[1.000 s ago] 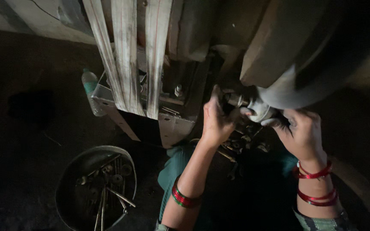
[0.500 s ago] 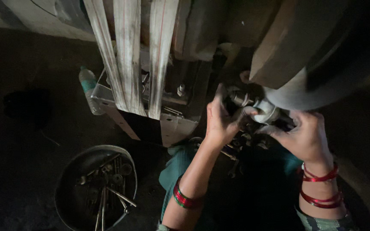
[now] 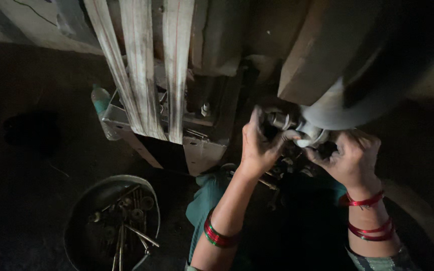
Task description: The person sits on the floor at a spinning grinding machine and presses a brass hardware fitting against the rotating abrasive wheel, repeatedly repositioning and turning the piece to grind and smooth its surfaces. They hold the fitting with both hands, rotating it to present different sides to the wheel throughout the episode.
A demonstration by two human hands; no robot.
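Your left hand (image 3: 258, 145) sits just right of the frame's middle, fingers curled around a short dark metal fitting (image 3: 279, 120) that juts sideways from the underside of the big grey machine body (image 3: 327, 65) filling the upper right. Your right hand (image 3: 350, 158) is just beside it to the right, clenched on the pale rounded end piece (image 3: 310, 136) that the fitting joins; the two hands lie near each other with that joint between them. How tightly either hand grips is hard to tell in the dim light. Red bangles (image 3: 365, 201) ring your right wrist, and a red and green bangle (image 3: 216, 235) rings your left forearm. Three worn pale belts (image 3: 141, 70) run down from the upper left to a grey metal bracket (image 3: 204, 148). In the lower left, well apart from your hands, a round dark pan (image 3: 84, 200) on the floor holds bolts and washers (image 3: 126, 216).
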